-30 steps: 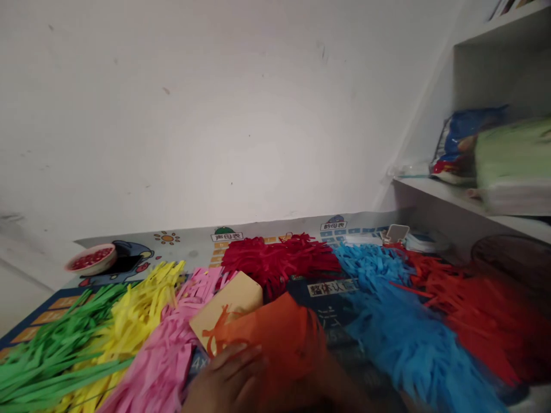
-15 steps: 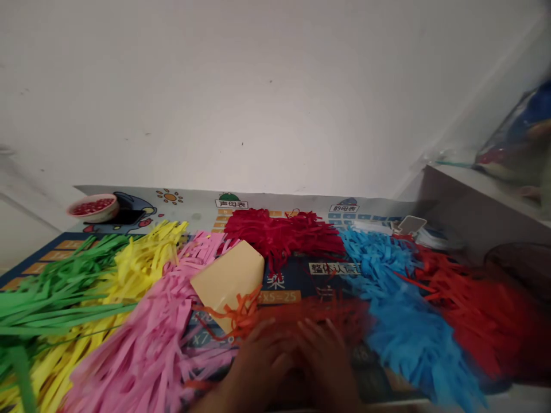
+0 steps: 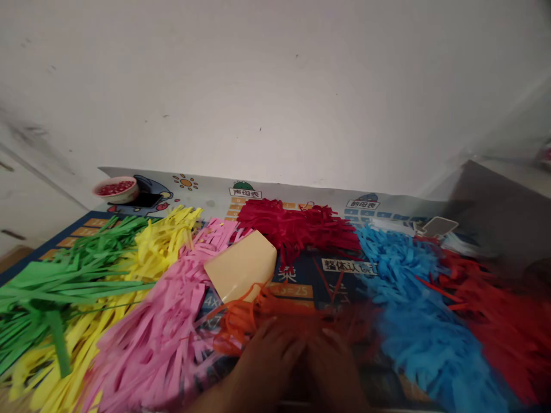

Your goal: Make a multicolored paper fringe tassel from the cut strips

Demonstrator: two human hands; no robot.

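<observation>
At the lower middle, my left hand (image 3: 271,351) and my right hand (image 3: 331,357) are close together, fingertips on a loose bunch of orange-red paper strips (image 3: 241,321). The fingers of both look curled onto the strips, though the right side is dark and smeared by motion. The strips fan out to the left and right of my hands. Just beyond them lies a cream-coloured paper piece (image 3: 245,264), its lower edge overlapped by orange strips. A bundle of pink paper strips (image 3: 159,321) is beside my left forearm; blue paper strips (image 3: 413,292) lie right of my right hand.
Yellow strips (image 3: 167,241) and green strips (image 3: 51,281) spread at the left, dark red strips (image 3: 297,226) at the back and red strips (image 3: 508,315) at the right. A bowl of red beads (image 3: 116,189) stands at the back left. A wall rises behind the printed mat (image 3: 297,292).
My view has turned, so the bowl and mat appear farther right. More orange strips now show bunched left of my hands, in front of the cream paper. Both hands stay on the strips.
</observation>
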